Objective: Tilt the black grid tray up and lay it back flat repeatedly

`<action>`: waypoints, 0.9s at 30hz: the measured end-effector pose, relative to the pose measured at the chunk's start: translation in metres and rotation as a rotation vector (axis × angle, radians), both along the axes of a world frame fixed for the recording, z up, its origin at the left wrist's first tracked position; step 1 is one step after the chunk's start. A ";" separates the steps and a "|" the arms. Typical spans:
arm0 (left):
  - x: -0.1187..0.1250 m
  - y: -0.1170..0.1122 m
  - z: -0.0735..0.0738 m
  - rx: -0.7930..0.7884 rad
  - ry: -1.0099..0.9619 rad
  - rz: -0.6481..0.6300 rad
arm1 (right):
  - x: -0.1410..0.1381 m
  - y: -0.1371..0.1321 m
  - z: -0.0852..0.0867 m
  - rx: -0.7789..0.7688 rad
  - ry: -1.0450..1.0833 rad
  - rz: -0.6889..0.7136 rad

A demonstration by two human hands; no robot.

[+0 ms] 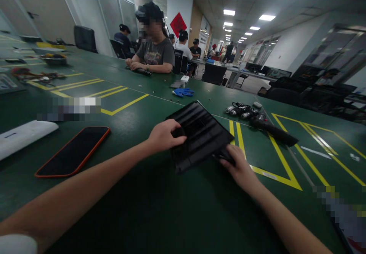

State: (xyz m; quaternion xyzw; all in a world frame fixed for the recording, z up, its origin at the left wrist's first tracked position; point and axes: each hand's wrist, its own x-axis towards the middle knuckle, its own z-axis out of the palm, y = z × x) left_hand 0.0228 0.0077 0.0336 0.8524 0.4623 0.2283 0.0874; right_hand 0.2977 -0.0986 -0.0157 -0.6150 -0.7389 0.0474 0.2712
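A black, ribbed, rectangular panel [201, 132] is tilted above the green table, one corner towards the far side; its exact kind does not show. My left hand [167, 135] is closed at its left side, with curled fingers and the thumb lying over the ribbed face. At the lower right corner my right hand [236, 166] is closed on the panel's edge. Something dark shows by the right fingers, too blurred to tell apart from the panel. The undersides of both grips are hidden.
A phone with an orange rim [76, 151] and a white case [24, 138] lie to the left. Blue gloves [183, 92] lie beyond the panel. Black cables with metal parts [243, 111] and a long black object [276, 132] are at right. Opposite sits a person [157, 50].
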 end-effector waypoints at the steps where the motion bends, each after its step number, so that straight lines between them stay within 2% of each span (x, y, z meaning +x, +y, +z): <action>1: -0.008 0.014 0.003 -0.001 0.018 0.121 | 0.010 0.004 0.001 -0.001 0.012 -0.067; 4: -0.034 0.054 0.008 -0.020 0.117 0.430 | 0.049 0.014 0.002 -0.008 -0.031 -0.336; 6: -0.050 0.074 0.006 -0.056 0.193 0.582 | 0.074 0.018 -0.002 -0.028 -0.118 -0.453; 9: -0.069 0.093 0.000 -0.119 0.273 0.681 | 0.098 0.019 -0.012 -0.077 -0.232 -0.518; 12: -0.078 0.101 -0.004 -0.153 0.304 0.699 | 0.103 0.018 -0.017 -0.144 -0.289 -0.560; 15: -0.074 0.094 -0.006 -0.022 0.270 0.634 | 0.090 0.016 -0.012 -0.118 -0.335 -0.624; 18: -0.058 0.066 -0.009 0.066 0.174 0.441 | 0.061 0.010 -0.002 -0.024 -0.367 -0.568; 20: -0.047 0.036 -0.014 0.024 0.123 0.249 | 0.033 0.003 0.002 0.003 -0.347 -0.454; 23: -0.041 -0.010 -0.025 0.007 0.136 0.000 | -0.015 -0.013 0.006 -0.082 -0.277 -0.196; 25: -0.046 -0.029 -0.034 -0.009 0.173 -0.063 | -0.044 -0.026 0.009 -0.139 -0.265 -0.019; 27: -0.056 -0.035 -0.041 -0.044 0.206 -0.067 | -0.064 -0.038 0.012 -0.208 -0.261 0.153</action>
